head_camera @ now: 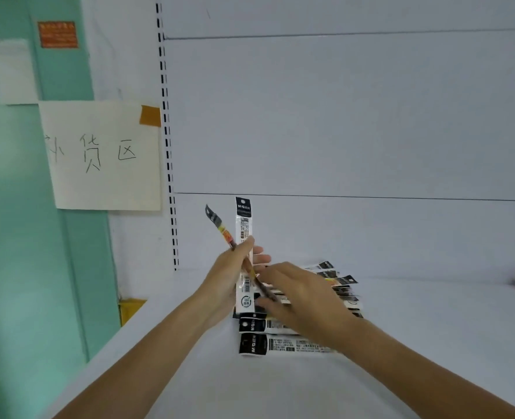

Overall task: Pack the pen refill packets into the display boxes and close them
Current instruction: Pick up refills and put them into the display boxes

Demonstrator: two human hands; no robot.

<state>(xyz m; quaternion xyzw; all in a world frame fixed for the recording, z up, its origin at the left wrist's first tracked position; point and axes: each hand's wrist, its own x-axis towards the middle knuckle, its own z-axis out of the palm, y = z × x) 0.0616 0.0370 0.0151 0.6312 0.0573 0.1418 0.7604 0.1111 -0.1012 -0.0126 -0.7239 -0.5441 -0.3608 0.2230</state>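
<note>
Presently the left hand [230, 276] grips the upright packets [243, 220], long axes vertical, with the right hand [298, 297] just right of them over the loose pile [283, 343] on the shelf [431, 343] — its grip not discernible.

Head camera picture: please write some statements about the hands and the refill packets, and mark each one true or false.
1. The left hand grips the held packets, which point upward. True.
2. The right hand lies flat on bare shelf, far from any packet. False: it is above the pile of packets, with its fingers near the lower end of the held packets.
3. The pile of packets lies on the white shelf. True.
4. An open display box stands beside the pile. False: no display box is in view.
5. A paper sign with handwriting hangs on the wall at the left. True.
</note>
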